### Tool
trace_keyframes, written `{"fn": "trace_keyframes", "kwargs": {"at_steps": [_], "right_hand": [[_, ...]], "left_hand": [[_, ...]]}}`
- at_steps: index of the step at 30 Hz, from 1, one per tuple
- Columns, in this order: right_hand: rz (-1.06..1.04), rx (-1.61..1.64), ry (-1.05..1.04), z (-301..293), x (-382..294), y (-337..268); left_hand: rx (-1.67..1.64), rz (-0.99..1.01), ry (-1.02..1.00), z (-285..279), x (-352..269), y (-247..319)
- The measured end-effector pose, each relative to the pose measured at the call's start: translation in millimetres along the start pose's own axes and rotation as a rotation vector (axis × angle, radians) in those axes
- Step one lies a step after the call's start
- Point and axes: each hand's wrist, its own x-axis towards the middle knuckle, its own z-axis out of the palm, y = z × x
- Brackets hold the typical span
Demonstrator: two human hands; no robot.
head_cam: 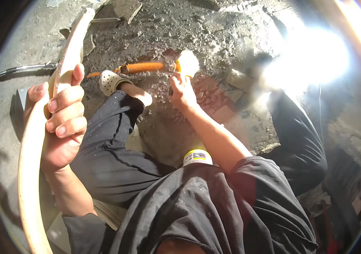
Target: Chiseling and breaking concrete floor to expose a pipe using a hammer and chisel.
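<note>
My left hand (66,114) is wrapped around a long, curved pale piece (29,177), probably wood. It rises from the bottom left, and an upper length (77,35) extends past my fingers to the top. My right hand (183,92) reaches forward, low over the ground, its fingertips on a white object with a yellow edge (188,65). Glare washes out that object, so its kind is unclear. Something dark shows under the fingers. Just left of it, a tool with an orange handle (144,67) lies on the debris. A white-and-yellow tub (198,157) stands between my legs.
Rubble and chips (158,35) cover the rough ground. A glaring light (310,60) blots out the upper right. Flat scraps (128,9) lie at the top, a metal rod (26,67) at left beside a grey box (20,101). My clog-shod foot (109,83) borders the orange handle.
</note>
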Motion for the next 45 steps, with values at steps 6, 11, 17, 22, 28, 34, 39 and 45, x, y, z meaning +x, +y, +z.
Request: {"fn": "trace_keyframes", "kwargs": {"at_steps": [6, 11, 17, 22, 28, 34, 39, 45], "right_hand": [[0.145, -0.043, -0.199, -10.1, -1.7, 14.2], [-0.004, -0.081, -0.039, -19.3, -0.7, 6.5], [0.072, 0.093, -0.113, 8.6, -14.8, -16.7], [0.184, 0.038, -0.084, -10.2, 0.0, 26.4], [0.129, -0.115, -0.088, -53.8, 9.2, 44.6], [-0.02, 0.046, 0.036, -40.7, 1.8, 17.3], [0.076, 0.256, -0.162, -18.6, 14.4, 28.8], [0.119, 0.005, -0.126, -48.9, 24.2, 74.7]], "left_hand": [[0.046, -0.004, -0.015, 0.1, -0.3, 3.2], [0.009, 0.003, 0.009, -2.1, -1.3, 1.1], [0.034, 0.005, -0.019, -0.1, 0.0, 0.2], [0.0, -0.019, -0.01, -0.4, 1.6, -1.9], [0.015, -0.032, -0.054, -4.9, -1.8, 3.3], [0.057, -0.017, -0.085, -1.5, -3.4, 5.5], [0.006, -0.043, -0.066, -0.3, 0.1, 1.9], [-0.023, -0.021, -0.036, -4.0, -4.1, 2.2]]}}
